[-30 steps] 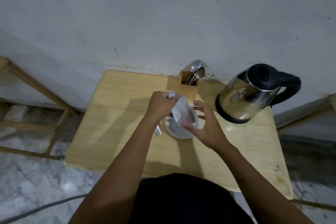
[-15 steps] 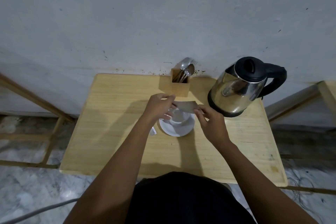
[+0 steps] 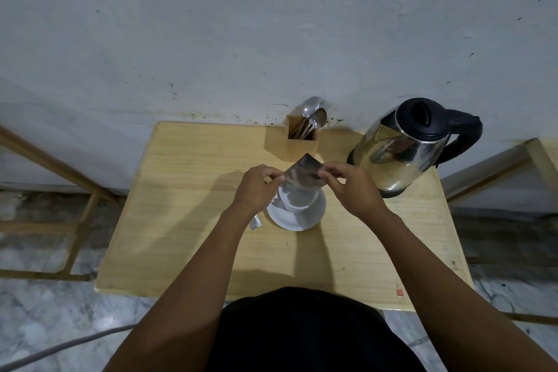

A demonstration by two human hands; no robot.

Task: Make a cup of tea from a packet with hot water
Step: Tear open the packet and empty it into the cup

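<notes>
We see the tea packet (image 3: pixel 303 173) held by both hands directly above the white cup (image 3: pixel 297 199), which stands on a white saucer (image 3: pixel 314 216) near the middle of the wooden counter (image 3: pixel 187 199). Compared with a second ago, when the packet hung as a pale crumpled sheet in front of the cup, it is now raised, turned on its corner and stretched flat, its upper tip pointing toward the wall. The left hand (image 3: pixel 256 187) has its grip pinched on the packet's left edge; the right hand (image 3: pixel 350 187) has its grip pinched on the right edge. We judge this the opening or emptying step, so the hot water comes later. The packet looks thin, foil-like and dull silver, with soft creases; whether its seal is already torn we cannot tell. A small pale scrap (image 3: pixel 256 222) lies on the counter just beside the saucer. The cup and saucer appear smooth and glazed, and the cup's contents are hidden. The electric kettle (image 3: pixel 401 151) to the right is a rounded body of mirror-polished steel with a black lid and handle. Behind the cup, a square wooden holder (image 3: pixel 297 145) carries metal spoons (image 3: pixel 315 116).
</notes>
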